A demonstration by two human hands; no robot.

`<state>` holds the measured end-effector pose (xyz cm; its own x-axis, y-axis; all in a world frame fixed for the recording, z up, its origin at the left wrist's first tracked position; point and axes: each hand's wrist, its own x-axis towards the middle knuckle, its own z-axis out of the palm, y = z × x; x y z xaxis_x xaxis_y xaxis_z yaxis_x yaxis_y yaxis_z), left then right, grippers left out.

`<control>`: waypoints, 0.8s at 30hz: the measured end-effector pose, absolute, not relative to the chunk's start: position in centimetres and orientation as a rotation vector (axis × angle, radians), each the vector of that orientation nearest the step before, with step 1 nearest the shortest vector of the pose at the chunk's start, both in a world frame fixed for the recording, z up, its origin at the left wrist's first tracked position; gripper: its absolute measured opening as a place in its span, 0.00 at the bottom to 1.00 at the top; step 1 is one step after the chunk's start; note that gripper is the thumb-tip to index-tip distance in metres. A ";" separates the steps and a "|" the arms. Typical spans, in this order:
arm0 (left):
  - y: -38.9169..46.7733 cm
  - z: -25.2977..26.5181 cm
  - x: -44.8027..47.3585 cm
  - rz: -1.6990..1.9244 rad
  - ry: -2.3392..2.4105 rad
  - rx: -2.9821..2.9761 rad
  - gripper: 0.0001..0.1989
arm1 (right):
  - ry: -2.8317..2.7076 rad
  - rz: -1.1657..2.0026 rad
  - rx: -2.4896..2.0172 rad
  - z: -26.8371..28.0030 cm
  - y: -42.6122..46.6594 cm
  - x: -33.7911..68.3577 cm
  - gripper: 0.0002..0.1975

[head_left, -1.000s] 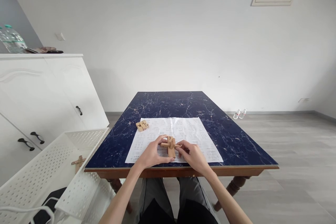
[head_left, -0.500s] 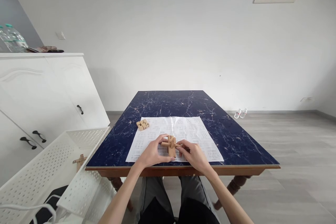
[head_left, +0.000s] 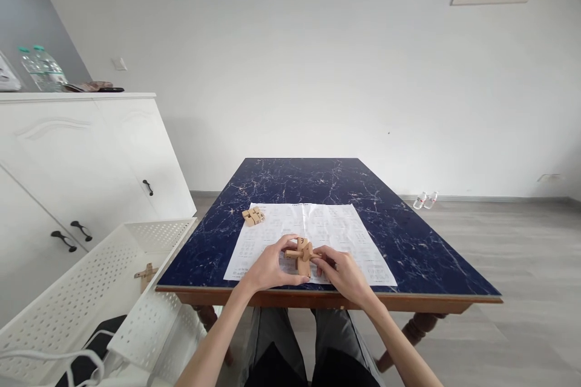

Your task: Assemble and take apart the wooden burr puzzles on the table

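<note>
A wooden burr puzzle (head_left: 302, 258), made of crossing blocks with dark marks, is held over the front of a printed paper sheet (head_left: 272, 248). My left hand (head_left: 271, 266) grips the upright block from the left, thumb at its lower end and fingers near its top. From the right, my right hand (head_left: 340, 272) pinches the end of the crosswise piece. Its fingertips partly hide that end. Near the sheet's upper left corner lies a second wooden puzzle (head_left: 253, 216), a flat cluster of light blocks.
The blue marbled table (head_left: 313, 178) has a wooden front edge. At left stand a white perforated basket (head_left: 86, 290), holding a wooden cross-shaped piece (head_left: 146, 275) and a white cable, and a white cabinet (head_left: 91, 151) with bottles (head_left: 45, 69) on top. Small bottles (head_left: 425, 200) stand on the floor.
The view has shifted slightly, so the table and hands appear further right. The puzzle is turned a little between my hands, and both keep their hold.
</note>
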<state>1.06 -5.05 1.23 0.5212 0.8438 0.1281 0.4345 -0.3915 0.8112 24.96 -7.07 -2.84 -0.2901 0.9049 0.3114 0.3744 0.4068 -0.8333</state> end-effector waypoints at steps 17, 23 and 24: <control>-5.1 1.2 1.1 0.725 1.002 2.016 0.43 | -1.860 0.837 -1.098 -2.6 -7.3 25.0 0.22; -5.2 1.4 1.1 0.725 1.006 2.016 0.42 | -1.859 0.840 -1.096 -2.7 -7.2 25.1 0.22; -5.2 1.5 1.1 0.724 1.006 2.015 0.42 | -1.858 0.843 -1.097 -2.6 -7.3 25.1 0.22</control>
